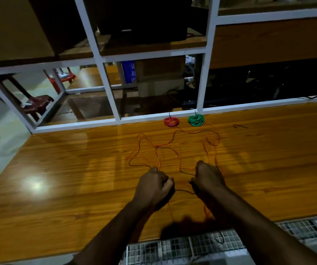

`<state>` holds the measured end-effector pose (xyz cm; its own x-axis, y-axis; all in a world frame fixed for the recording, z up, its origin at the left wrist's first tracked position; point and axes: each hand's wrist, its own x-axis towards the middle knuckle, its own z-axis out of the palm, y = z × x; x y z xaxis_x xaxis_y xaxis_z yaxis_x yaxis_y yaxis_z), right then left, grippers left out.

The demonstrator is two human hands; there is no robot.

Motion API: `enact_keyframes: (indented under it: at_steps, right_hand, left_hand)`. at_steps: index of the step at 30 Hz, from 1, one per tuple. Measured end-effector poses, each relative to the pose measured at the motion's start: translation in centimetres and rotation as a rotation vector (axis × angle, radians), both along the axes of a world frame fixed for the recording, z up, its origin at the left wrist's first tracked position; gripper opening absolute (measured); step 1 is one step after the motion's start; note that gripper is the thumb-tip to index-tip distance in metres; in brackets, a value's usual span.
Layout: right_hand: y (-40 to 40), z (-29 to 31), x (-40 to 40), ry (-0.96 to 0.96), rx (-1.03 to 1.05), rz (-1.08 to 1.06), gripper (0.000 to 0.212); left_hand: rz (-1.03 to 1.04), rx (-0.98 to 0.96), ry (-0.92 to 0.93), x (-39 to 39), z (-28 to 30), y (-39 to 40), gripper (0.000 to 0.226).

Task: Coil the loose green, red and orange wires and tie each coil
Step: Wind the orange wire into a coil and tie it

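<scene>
We hold the loose orange wire (175, 148) in both fists, left grip (154, 185) and right grip (207, 179) curled round it above the tabletop (67, 169); red coil (171, 121) and green coil (196, 120) sit side by side at the far edge.

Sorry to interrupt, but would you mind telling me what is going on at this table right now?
A person is sorting wires on a wooden table. Both hands grip a loose orange wire, which sprawls in loops in front of them: the left hand and the right hand hold a short stretch between them. A red coil and a green coil already sit side by side at the table's far edge, so the orange wire is what remains to coil.
</scene>
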<state>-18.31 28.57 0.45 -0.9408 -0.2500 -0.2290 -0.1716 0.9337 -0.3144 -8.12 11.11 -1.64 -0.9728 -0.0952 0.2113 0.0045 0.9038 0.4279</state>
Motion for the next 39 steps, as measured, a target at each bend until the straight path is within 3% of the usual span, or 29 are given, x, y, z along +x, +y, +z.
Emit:
enact_keyframes:
  at_steps: [1, 2, 6, 8, 10, 15, 18, 20, 22, 26, 27, 29, 30, 33, 36, 39]
  right_hand:
    - [-0.2, -0.1, 0.0, 0.024, -0.014, -0.006, 0.017]
    - [-0.5, -0.1, 0.2, 0.034, -0.088, -0.013, 0.013]
    - [-2.9, 1.8, 0.3, -0.151, -0.782, -0.120, 0.022]
    - [-4.1, 4.1, 0.4, -0.173, -0.985, -0.066, 0.022]
    - [-5.2, 6.2, 0.2, -0.113, -1.104, 0.011, 0.023]
    - [-7.2, 9.0, -0.5, -0.018, -1.383, -0.040, 0.030]
    - [-8.1, 9.6, -0.2, -0.005, -1.460, -0.050, 0.034]
    - [-8.7, 9.5, 0.1, -0.020, -1.474, -0.045, 0.034]
    - [-9.4, 9.1, 0.4, -0.055, -1.459, -0.040, 0.033]
    - [-10.4, 8.5, 0.8, -0.105, -1.483, -0.042, 0.030]
    - [-10.6, 8.4, 0.8, -0.113, -1.499, -0.046, 0.030]
    - [-10.8, 8.5, 0.5, -0.123, -1.535, -0.061, 0.030]
    - [-10.7, 8.6, 0.3, -0.122, -1.554, -0.076, 0.030]
    - [-10.0, 8.7, -0.7, -0.032, -1.573, -0.159, 0.029]
    - [-8.5, 7.6, -1.8, 0.089, -1.448, -0.365, 0.027]
    - [-7.3, 5.5, -2.1, 0.092, -1.320, -0.545, 0.026]
  left_hand:
    - [-0.006, -0.015, -0.013, 0.2, 0.1, -0.2, 0.051]
    - [-0.003, -0.018, -0.028, 0.4, 0.2, -0.4, 0.048]
    - [0.096, 0.019, -0.061, 1.2, 0.7, -2.8, 0.050]
    - [0.215, 0.033, -0.059, 1.3, 1.4, -5.3, 0.053]
    - [0.283, 0.024, -0.049, 1.3, 2.3, -8.3, 0.059]
    - [0.329, -0.065, -0.098, 2.3, 3.4, -14.4, 0.038]
    - [0.428, -0.220, -0.226, 2.6, 2.5, -16.1, 0.030]
    - [0.467, -0.199, -0.320, 2.4, 1.9, -16.4, 0.030]
    - [0.437, -0.113, -0.231, 1.9, 1.7, -15.8, 0.032]
    - [0.349, 0.183, 0.226, 0.9, 4.2, -11.1, 0.025]
    - [0.285, 0.367, 0.187, 0.9, 5.5, -9.7, 0.032]
    - [0.067, 0.829, -0.094, 1.3, 7.7, -7.0, 0.042]
    - [-0.036, 0.947, -0.235, 1.4, 8.2, -6.1, 0.042]
    - [-0.197, 1.014, -0.382, 1.7, 7.6, -5.6, 0.034]
    - [-0.115, 1.191, -0.290, 2.0, 8.3, -7.1, 0.031]
    - [-0.064, 1.235, -0.188, 1.8, 9.1, -9.6, 0.029]
